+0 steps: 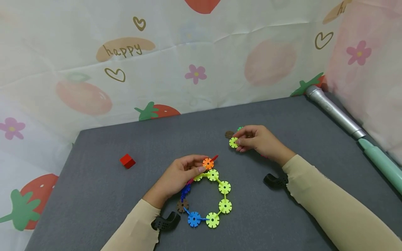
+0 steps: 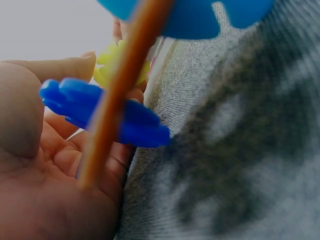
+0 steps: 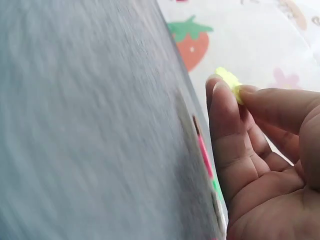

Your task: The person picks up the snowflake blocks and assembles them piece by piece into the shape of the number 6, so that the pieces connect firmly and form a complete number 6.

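Observation:
My left hand (image 1: 176,176) pinches the top of a ring of linked notched plastic discs, with an orange disc (image 1: 208,163) at its fingertips and a red disc (image 1: 215,158) seen edge-on beside it. The ring runs through yellow-green discs (image 1: 224,187), a light blue disc (image 1: 194,219), a brown disc (image 1: 182,206) and a dark blue disc (image 2: 145,127), tilted close to the palm in the left wrist view. Between thumb and fingertips my right hand (image 1: 263,141) holds a single yellow-green disc (image 3: 229,80). The left fingers hide part of the ring.
Loose discs lie around the right hand, among them a brown disc (image 1: 229,134) and a green disc (image 1: 240,128). A red block (image 1: 127,161) sits at the left. Along the right edge of the grey table (image 1: 103,205) lies a silver and mint-green microphone (image 1: 337,111).

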The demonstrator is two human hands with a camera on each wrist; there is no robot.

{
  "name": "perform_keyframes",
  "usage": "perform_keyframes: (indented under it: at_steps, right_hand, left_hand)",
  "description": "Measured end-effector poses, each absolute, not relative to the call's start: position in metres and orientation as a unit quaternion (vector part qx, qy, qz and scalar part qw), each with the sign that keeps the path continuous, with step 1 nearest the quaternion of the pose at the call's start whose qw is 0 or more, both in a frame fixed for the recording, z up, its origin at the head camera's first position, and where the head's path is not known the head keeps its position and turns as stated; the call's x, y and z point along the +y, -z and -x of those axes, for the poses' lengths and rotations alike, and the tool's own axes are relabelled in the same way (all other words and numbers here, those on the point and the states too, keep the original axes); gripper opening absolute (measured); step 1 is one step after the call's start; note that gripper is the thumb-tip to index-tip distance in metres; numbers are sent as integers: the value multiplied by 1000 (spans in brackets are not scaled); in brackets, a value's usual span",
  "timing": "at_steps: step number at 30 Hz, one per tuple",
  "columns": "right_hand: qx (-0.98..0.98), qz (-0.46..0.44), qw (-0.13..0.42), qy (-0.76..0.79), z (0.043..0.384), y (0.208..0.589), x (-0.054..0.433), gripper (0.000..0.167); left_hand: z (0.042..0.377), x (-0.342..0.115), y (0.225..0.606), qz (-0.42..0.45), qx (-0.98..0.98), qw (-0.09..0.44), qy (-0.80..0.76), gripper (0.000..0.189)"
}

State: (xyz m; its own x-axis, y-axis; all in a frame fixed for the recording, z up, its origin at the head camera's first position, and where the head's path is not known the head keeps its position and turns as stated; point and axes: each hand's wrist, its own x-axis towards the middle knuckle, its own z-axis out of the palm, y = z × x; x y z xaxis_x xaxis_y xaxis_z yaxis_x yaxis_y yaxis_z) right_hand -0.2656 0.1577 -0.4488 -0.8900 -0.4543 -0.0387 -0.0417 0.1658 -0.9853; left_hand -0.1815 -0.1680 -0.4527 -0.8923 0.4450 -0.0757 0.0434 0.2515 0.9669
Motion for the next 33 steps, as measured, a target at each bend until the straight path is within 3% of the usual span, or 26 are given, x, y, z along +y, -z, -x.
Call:
perform_keyframes:
  at_steps: [11, 33]
  right_hand:
    - [723, 186, 209, 632, 254, 453, 135, 19]
    - [704, 175, 207, 656, 246, 455, 122, 17]
  left_hand:
    - [182, -167, 451, -151, 775, 170, -590, 38]
    - [181, -166, 451, -151, 778, 167, -587, 38]
